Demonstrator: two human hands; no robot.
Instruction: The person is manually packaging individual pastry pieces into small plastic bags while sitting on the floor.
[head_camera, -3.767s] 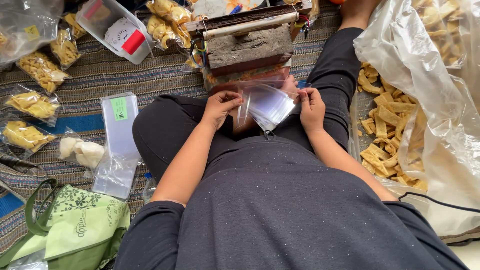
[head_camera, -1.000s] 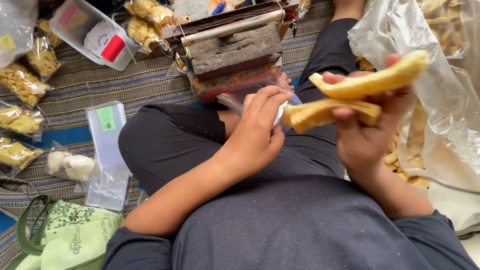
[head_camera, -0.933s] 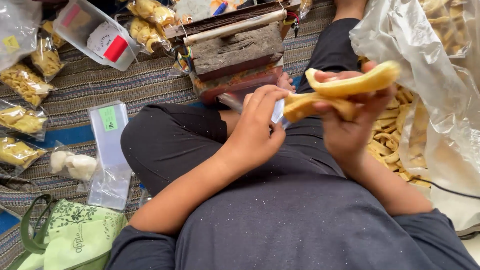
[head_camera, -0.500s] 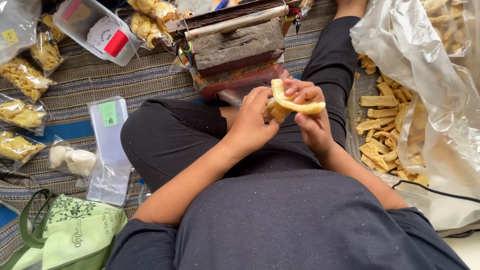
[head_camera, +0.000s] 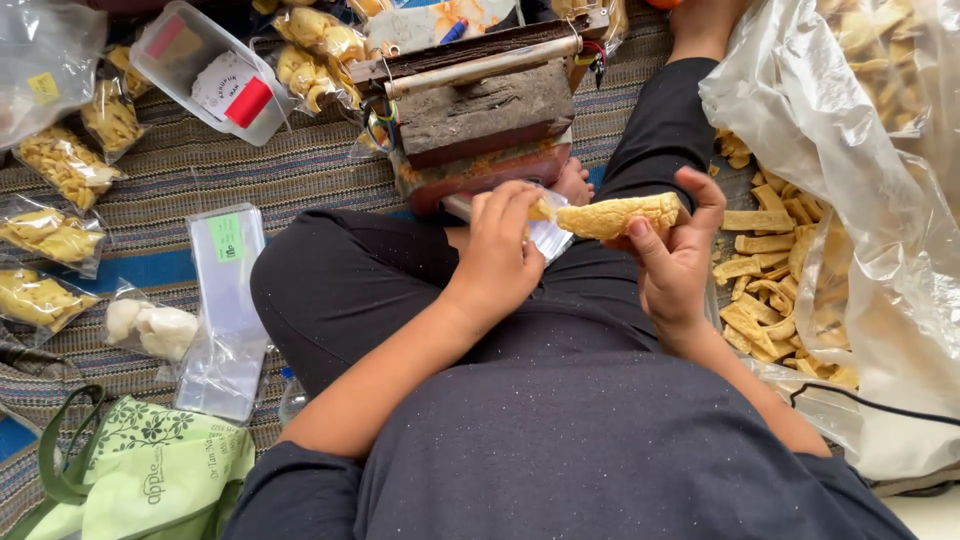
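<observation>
Our right hand (head_camera: 672, 262) curls its fingers around a long yellow cracker strip (head_camera: 612, 214), held level over our lap. Our left hand (head_camera: 503, 247) pinches a small clear bag (head_camera: 551, 238) at the strip's end (the bag is mostly hidden). A worn heat sealer (head_camera: 482, 118) sits just beyond.

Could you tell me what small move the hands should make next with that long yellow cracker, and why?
Probably push the cracker further into the small clear bag. The right hand holds it level, one end at the bag's mouth, which the left hand holds; most of it lies outside.
</observation>
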